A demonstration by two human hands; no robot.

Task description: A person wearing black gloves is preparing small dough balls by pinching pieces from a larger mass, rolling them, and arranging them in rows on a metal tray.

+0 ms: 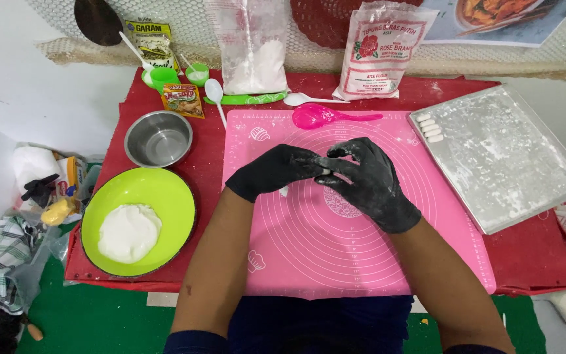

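Both my hands wear black gloves dusted with flour and meet over the pink silicone mat point(361, 255). My left hand point(275, 169) and my right hand point(368, 183) pinch a small white piece of dough point(326, 172) between their fingertips. A little more white dough shows under my left hand on the mat. A green bowl point(165, 187) at the left holds a white lump of dough point(129, 232). On the floured metal tray point(512, 164) at the right, several small white dough pieces point(429, 128) lie in a row at its far left corner.
A steel bowl point(158, 137), a pink spoon point(325, 116), white spoons, seasoning packets, a clear bag of white powder point(251, 49) and a flour bag point(378, 52) stand along the back of the red table. Cloths and clutter lie at the left.
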